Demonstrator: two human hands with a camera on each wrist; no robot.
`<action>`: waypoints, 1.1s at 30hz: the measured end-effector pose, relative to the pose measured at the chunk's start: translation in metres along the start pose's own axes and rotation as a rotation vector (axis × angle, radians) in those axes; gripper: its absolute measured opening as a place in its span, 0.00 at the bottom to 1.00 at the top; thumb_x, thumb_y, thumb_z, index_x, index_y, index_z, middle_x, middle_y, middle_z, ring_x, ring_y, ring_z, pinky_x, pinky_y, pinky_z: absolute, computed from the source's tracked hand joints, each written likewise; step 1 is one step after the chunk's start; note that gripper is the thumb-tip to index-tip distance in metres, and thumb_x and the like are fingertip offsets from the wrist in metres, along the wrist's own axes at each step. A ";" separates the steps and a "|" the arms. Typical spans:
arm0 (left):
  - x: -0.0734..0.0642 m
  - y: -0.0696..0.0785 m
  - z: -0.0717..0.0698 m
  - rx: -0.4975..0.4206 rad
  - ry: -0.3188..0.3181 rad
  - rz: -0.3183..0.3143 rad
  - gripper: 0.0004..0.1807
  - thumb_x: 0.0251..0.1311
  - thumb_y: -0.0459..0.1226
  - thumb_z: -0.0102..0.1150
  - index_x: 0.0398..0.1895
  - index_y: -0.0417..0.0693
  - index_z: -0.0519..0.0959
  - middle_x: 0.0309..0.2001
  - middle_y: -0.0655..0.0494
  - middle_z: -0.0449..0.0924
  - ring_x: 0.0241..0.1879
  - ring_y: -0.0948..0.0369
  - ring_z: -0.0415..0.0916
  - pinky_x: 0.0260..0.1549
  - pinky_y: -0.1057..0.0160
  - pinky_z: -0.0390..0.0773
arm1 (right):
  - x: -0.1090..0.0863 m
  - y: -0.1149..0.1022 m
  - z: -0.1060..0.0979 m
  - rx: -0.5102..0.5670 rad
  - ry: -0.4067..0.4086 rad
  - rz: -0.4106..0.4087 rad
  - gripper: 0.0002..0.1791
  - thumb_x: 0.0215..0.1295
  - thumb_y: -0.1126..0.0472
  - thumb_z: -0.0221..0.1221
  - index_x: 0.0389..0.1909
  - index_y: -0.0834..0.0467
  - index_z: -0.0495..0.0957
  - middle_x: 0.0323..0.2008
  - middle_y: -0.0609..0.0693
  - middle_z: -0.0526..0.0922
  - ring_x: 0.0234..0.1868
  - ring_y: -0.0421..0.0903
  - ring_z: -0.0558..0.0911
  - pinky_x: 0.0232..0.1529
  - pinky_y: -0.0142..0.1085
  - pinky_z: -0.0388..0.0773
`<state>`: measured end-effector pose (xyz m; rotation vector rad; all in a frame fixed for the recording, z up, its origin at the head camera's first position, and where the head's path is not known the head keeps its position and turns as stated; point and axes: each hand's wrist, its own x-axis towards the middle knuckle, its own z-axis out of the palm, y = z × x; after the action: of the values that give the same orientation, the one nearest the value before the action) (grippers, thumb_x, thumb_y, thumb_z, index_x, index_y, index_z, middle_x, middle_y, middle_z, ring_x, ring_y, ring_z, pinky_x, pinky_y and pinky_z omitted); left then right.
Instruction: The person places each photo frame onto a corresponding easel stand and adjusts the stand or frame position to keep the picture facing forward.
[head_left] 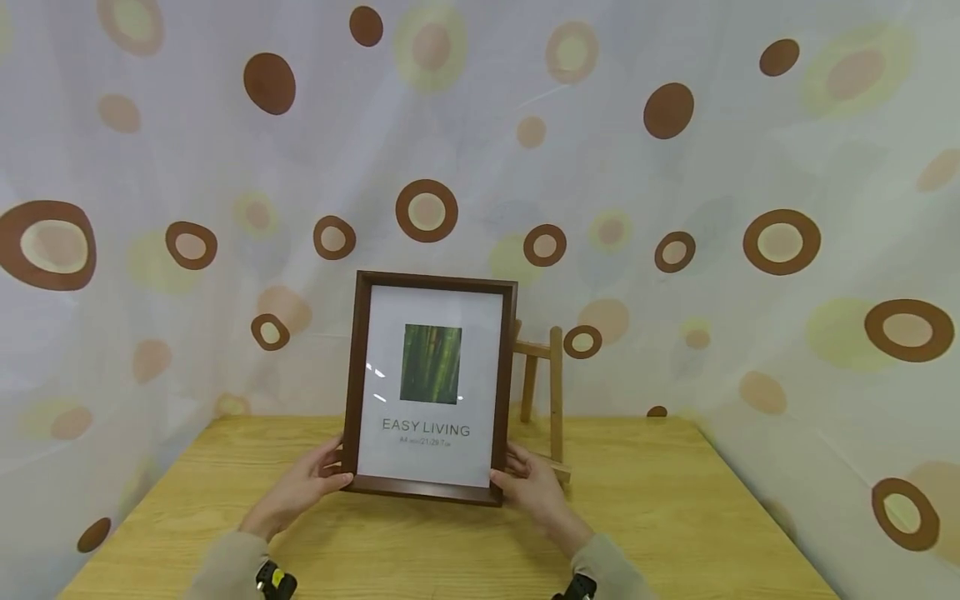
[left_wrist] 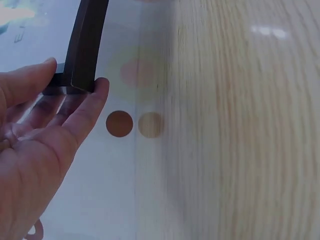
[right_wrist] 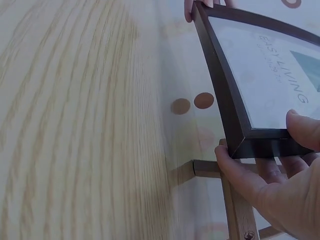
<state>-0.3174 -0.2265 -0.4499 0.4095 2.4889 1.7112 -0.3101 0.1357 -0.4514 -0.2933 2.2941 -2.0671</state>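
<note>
A dark brown picture frame (head_left: pixel 504 392) is held upright, leaning slightly, with a green bamboo picture and the words EASY LIVING behind its glass. My left hand (head_left: pixel 303 485) grips its lower left corner, thumb on the front and fingers behind. At the lower right corner my right hand (head_left: pixel 536 492) pinches it the same way. In the right wrist view the frame's bottom edge (right_wrist: pixel 220 75) is raised above the table. Behind and to the right stands a wooden easel (head_left: pixel 556 392), its left part hidden by the picture frame.
The light wooden table (head_left: pixel 660 517) reaches back to a white curtain (head_left: pixel 480 150) printed with brown, peach and yellow spots. More of this curtain hangs along both sides. Dark bands with devices (head_left: pixel 276 581) sit on both wrists.
</note>
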 end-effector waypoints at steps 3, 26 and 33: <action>0.005 0.002 0.007 0.017 0.027 0.016 0.42 0.66 0.32 0.58 0.77 0.34 0.46 0.72 0.27 0.52 0.68 0.33 0.59 0.64 0.41 0.69 | 0.001 0.001 -0.005 0.007 0.027 -0.013 0.37 0.65 0.67 0.62 0.71 0.72 0.56 0.65 0.75 0.66 0.65 0.67 0.69 0.53 0.47 0.81; 0.052 0.001 0.067 -0.051 0.189 0.109 0.29 0.66 0.23 0.50 0.71 0.28 0.59 0.65 0.30 0.68 0.63 0.38 0.70 0.60 0.44 0.74 | -0.001 0.002 -0.040 -0.048 0.147 -0.008 0.36 0.66 0.66 0.60 0.72 0.68 0.58 0.63 0.71 0.70 0.63 0.63 0.74 0.51 0.48 0.82; 0.060 0.005 0.079 -0.024 0.199 0.095 0.30 0.67 0.25 0.52 0.71 0.27 0.58 0.65 0.30 0.67 0.63 0.37 0.67 0.61 0.42 0.71 | -0.003 0.003 -0.055 -0.049 0.163 -0.004 0.36 0.67 0.66 0.60 0.74 0.64 0.57 0.64 0.73 0.68 0.59 0.62 0.77 0.49 0.49 0.83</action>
<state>-0.3563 -0.1373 -0.4700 0.3788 2.6202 1.9039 -0.3166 0.1905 -0.4487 -0.1352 2.4391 -2.1121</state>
